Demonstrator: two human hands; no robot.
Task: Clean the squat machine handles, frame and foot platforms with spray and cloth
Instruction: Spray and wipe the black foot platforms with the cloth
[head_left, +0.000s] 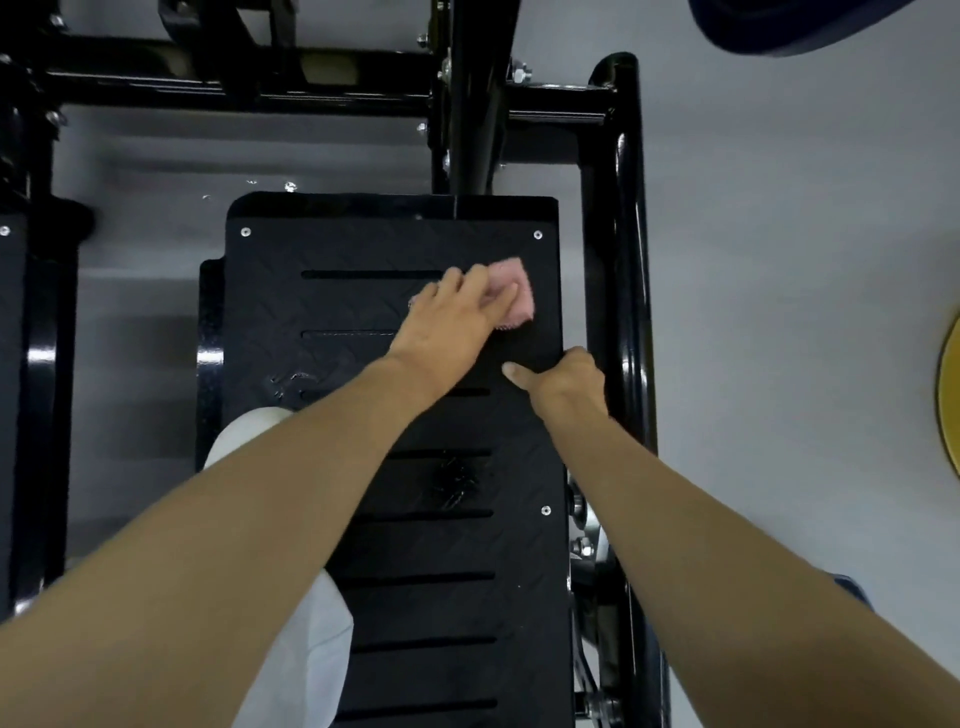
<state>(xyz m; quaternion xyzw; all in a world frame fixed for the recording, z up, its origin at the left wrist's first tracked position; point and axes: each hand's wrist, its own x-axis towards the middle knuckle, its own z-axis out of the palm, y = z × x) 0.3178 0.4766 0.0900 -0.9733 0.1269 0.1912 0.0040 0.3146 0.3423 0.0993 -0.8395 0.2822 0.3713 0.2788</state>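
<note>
While the right hand grips the foot platform edge, the left hand presses the cloth flat.

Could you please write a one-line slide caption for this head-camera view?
Left hand presses a pink cloth onto the black foot platform while the right hand braces its edge.

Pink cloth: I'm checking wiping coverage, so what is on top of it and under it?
The left hand lies on the pink cloth, fingers pressing it onto the black foot platform. The platform surface directly beneath the cloth is covered, so its state there cannot be seen.
</note>
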